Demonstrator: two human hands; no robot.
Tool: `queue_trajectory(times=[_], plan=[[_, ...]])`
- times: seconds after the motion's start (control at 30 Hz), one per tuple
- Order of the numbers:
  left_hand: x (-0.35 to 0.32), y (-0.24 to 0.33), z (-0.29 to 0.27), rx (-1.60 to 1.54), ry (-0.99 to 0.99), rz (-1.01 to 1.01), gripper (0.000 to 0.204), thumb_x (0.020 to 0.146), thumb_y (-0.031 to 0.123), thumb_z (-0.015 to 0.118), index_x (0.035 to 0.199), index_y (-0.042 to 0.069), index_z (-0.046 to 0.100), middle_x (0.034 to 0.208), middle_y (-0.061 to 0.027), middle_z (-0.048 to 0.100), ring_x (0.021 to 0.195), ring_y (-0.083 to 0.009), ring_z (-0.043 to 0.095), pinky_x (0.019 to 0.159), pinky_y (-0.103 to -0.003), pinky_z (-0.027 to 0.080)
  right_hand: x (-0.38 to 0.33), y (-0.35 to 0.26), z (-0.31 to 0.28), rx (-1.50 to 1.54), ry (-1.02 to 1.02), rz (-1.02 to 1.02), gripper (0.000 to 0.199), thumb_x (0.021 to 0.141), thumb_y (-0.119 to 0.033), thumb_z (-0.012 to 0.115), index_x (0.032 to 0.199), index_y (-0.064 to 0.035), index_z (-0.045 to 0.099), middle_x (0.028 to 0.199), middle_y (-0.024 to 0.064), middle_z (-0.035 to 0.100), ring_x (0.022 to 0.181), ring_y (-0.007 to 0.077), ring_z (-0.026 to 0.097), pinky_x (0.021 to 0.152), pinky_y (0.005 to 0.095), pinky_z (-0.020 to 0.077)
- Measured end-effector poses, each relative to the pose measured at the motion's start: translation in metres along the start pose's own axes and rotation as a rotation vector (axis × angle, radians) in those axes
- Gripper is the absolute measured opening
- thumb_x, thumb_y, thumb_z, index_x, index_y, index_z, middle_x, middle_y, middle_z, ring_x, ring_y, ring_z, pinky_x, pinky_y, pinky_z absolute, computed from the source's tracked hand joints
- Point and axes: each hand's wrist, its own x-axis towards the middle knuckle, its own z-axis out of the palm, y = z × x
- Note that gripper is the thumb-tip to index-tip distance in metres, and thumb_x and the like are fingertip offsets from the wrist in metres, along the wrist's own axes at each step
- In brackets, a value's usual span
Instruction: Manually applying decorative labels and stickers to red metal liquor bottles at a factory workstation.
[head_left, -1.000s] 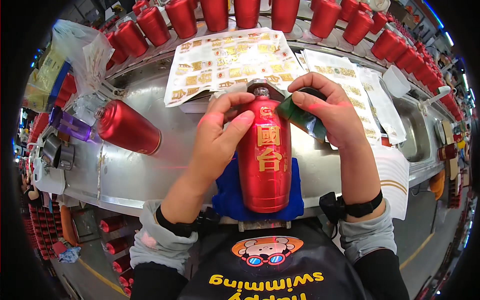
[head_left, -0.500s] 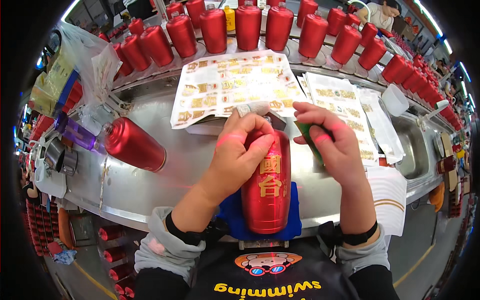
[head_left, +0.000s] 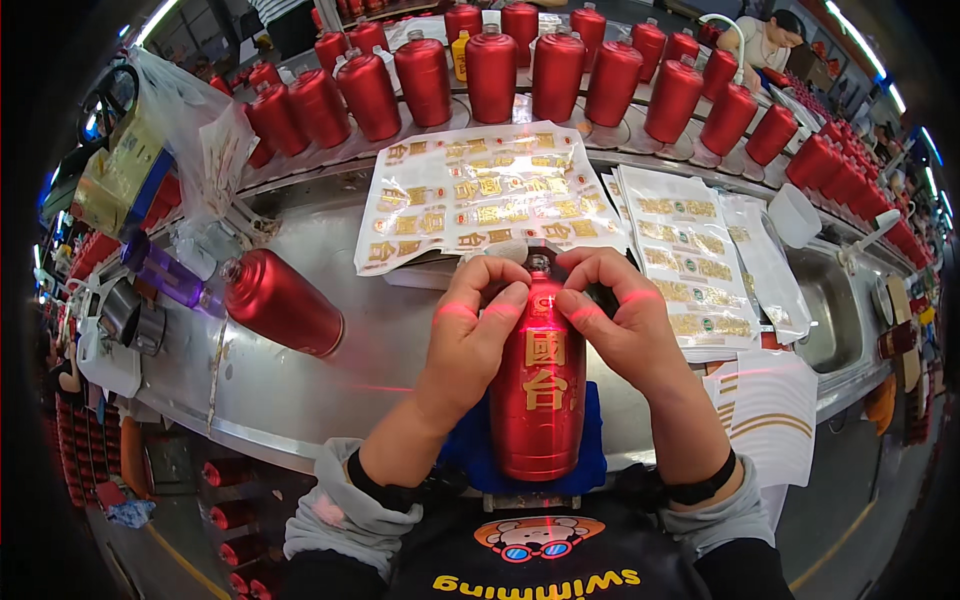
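A glossy red bottle lies tilted in front of me on a blue cloth, its neck pointing away. Large gold characters run down its front, and a small gold emblem sits on the shoulder above them. My left hand is closed at the left of the shoulder, thumb and forefinger together beside the emblem. From the right, my right hand curls round the shoulder, its thumb at the emblem's edge. Whether a thin sticker is between the fingertips is hidden. Red light lines cross both hands and the bottle.
A sheet of gold stickers lies beyond the bottle, with more sticker sheets to its right. Another red bottle leans at left. Red bottles line a conveyor behind. A sink is at right; a person works far right.
My right hand has moved left onto the bottle's shoulder; the green card it held no longer shows. The small gold emblem is now visible between my hands. The view has shifted slightly.
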Motion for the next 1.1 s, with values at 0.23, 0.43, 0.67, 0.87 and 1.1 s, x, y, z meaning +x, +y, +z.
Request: queue_trajectory(times=[0.23, 0.43, 0.67, 0.87, 1.1], plan=[[0.002, -0.006, -0.001, 0.01, 0.027, 0.011, 0.014, 0.095, 0.011, 0.054, 0.105, 0.001, 0.055, 0.101, -0.004, 0.056, 0.092, -0.0097, 0.053, 0.084, -0.025, 0.044, 0.001, 0.001, 0.0, 0.075, 0.0, 0.069, 0.01, 0.087, -0.008, 0.064, 0.093, -0.0009, 0.06, 0.107, 0.0157, 0.06, 0.1, 0.026, 0.059, 0.088, 0.0335, 0.0456], [0.001, -0.008, -0.002, 0.088, 0.064, 0.014, 0.014, 0.094, 0.012, 0.054, 0.102, 0.001, 0.058, 0.102, -0.0077, 0.056, 0.096, -0.0149, 0.053, 0.089, -0.028, 0.042, -0.001, -0.008, -0.009, -0.205, -0.015, -0.102, 0.02, 0.088, -0.006, 0.06, 0.107, -0.0032, 0.065, 0.117, 0.0209, 0.059, 0.111, 0.0332, 0.055, 0.094, 0.0373, 0.045], [0.001, -0.001, -0.003, 0.228, -0.024, 0.072, 0.022, 0.094, 0.012, 0.051, 0.111, 0.0, 0.058, 0.108, -0.0085, 0.056, 0.1, -0.0151, 0.053, 0.092, -0.028, 0.042, -0.002, -0.011, -0.009, -0.313, -0.079, -0.208, 0.021, 0.082, -0.004, 0.068, 0.104, -0.0053, 0.067, 0.123, 0.018, 0.058, 0.112, 0.0292, 0.059, 0.092, 0.0359, 0.0475], [0.0, 0.01, 0.001, 0.471, -0.038, 0.23, 0.02, 0.085, 0.013, 0.06, 0.103, 0.003, 0.062, 0.099, -0.0111, 0.06, 0.098, -0.0231, 0.052, 0.09, -0.033, 0.041, -0.004, -0.014, -0.008, -0.156, -0.081, -0.156, 0.02, 0.078, -0.007, 0.07, 0.098, -0.0045, 0.065, 0.121, 0.0217, 0.057, 0.116, 0.0378, 0.053, 0.096, 0.0416, 0.0438], [0.0, 0.011, 0.001, 0.589, -0.001, 0.353, 0.013, 0.084, 0.009, 0.062, 0.096, 0.004, 0.064, 0.092, -0.0119, 0.064, 0.089, -0.0264, 0.054, 0.084, -0.035, 0.043, 0.007, -0.02, -0.004, -0.434, -0.028, -0.355, 0.016, 0.077, -0.008, 0.067, 0.091, -0.0031, 0.063, 0.113, 0.0216, 0.059, 0.106, 0.041, 0.055, 0.092, 0.0442, 0.0453]])
